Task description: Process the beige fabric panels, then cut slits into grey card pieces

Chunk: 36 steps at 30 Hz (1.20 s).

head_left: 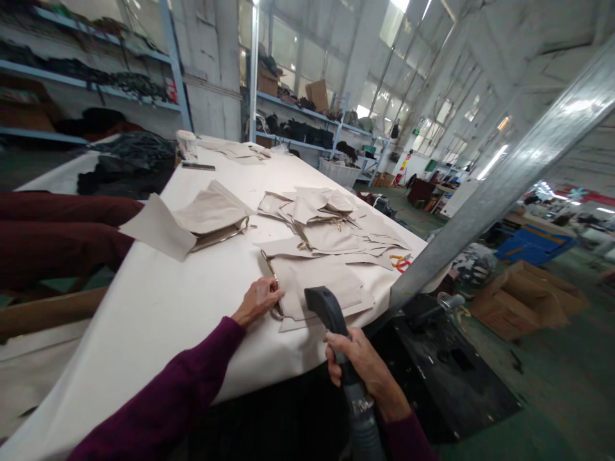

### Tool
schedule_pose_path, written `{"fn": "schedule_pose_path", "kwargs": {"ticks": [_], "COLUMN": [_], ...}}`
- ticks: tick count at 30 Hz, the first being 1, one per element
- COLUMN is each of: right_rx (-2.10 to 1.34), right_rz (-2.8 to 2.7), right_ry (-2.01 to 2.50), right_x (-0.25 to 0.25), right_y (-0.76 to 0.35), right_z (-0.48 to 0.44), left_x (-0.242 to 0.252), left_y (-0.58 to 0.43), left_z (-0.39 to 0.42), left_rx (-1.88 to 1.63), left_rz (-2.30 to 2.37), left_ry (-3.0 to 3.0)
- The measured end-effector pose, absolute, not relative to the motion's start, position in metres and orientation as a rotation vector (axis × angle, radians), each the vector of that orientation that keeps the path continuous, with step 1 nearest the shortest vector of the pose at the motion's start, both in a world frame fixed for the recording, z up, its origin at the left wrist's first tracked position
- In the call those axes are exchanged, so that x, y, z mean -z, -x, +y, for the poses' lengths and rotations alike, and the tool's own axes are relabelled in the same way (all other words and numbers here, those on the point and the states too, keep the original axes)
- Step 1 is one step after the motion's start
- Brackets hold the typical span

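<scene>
Left hand [262,299] at the near edge of the panel [319,275], fingers bunched on it beside the zip [269,264]; looks like a pinch, though the thumb hardly shows. Right hand [358,362] wrapped round the nozzle [327,304], hose [364,426] running down below the bench [192,301]. Nozzle head hangs over the panel's near side; contact can't be judged from here.

Working advice: keep the left hand firm on the edge so the cloth lies flat and doesn't creep. Carry the nozzle low and level, in slow, overlapping passes. Best to go gently along the zip, where a hard head could snag, and to steer clear of the left fingertips. Slack in the hose probably helps the wrist.

Bench: long, white-topped, pale. Panel lies near its right edge, just short of a loose pile [331,221] of similar beige pieces. Another folded piece [211,218] sits apart to the left. Red-and-yellow-handled tool [401,262] by the post [500,186]; tub [187,146] at the far left corner.

Room: tall workshop, high windows, loaded shelves [302,110] behind, cardboard box [519,304] on the greenish floor [567,384].
</scene>
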State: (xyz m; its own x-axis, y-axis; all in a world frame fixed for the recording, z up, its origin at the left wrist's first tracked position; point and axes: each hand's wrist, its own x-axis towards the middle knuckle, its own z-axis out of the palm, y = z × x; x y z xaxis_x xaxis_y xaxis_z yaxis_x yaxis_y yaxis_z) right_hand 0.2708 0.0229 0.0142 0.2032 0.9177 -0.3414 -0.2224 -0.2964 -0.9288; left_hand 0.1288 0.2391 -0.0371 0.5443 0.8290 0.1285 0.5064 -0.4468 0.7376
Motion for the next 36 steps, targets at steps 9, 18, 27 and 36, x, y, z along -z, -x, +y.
{"fn": "schedule_pose_path", "kwargs": {"ticks": [9, 18, 27, 36], "right_rx": [-1.455, -1.301, -1.393, -1.433], "right_rz": [-0.815, -0.742, -0.722, -0.72], "right_ry": [1.546, 1.49, 1.457, 1.463], "right_x": [-0.022, -0.014, -0.021, -0.025], "right_y": [-0.256, -0.266, -0.263, -0.254], "right_z": [-0.015, 0.012, -0.01, 0.033], "left_x": [0.037, 0.034, 0.029, 0.037], "left_y": [-0.13, -0.109, -0.106, -0.106], "left_z": [0.236, 0.19, 0.253, 0.269], "left_rx": [-0.616, -0.57, -0.887, -0.834], "left_rz": [1.118, 1.141, 1.125, 0.985], "left_ry": [-2.105, -2.171, -2.228, -1.916]}}
